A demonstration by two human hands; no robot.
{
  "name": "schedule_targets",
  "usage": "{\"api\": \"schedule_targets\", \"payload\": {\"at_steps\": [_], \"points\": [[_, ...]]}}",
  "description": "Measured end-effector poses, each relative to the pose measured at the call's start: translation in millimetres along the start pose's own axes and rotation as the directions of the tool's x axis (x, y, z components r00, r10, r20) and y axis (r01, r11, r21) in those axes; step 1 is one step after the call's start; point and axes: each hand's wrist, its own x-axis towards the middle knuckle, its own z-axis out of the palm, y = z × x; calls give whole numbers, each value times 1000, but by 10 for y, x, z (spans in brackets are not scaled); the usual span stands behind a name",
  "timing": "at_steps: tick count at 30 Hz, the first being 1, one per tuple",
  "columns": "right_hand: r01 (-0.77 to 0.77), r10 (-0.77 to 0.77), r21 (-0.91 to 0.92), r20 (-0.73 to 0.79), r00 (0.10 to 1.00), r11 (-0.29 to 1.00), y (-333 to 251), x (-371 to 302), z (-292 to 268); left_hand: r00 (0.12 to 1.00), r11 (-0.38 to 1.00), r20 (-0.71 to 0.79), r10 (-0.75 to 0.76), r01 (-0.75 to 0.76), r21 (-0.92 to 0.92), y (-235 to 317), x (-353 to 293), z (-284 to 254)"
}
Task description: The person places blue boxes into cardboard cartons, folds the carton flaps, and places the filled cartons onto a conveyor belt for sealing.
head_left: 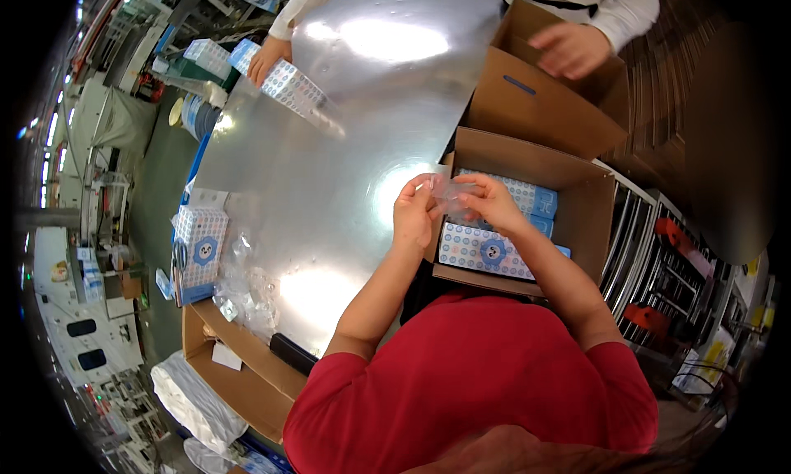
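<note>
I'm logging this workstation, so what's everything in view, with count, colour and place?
table: one, silver, centre
open cartons: three, brown, two right, one lower left
patterned boxes: at least four, white and blue, on table and in one carton
clear bags: several, transparent, table's left end
black object: one, black, table's near edge
clear plastic: count unclear, transparent, centre
roller conveyor: one, grey, right
red parts: two, red, right
machines: several, pale, far left
other hands: two, white-sleeved, top
shirt: one, red, bottom centre
left hand: one, bare, on clear plastic
right hand: one, bare, on clear plastic
</note>
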Motion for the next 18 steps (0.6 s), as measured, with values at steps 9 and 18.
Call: {"api": "schedule_targets", "payload": {"at_steps": [9, 18], "points": [[-119, 107, 272, 57, 993, 955, 41, -101, -350, 982, 985, 96, -162, 167, -46, -103, 153, 1], [404, -603, -654, -101, 791, 639, 150, -116, -533, 993, 990, 9, -122, 121, 68, -288, 191, 70]]}}
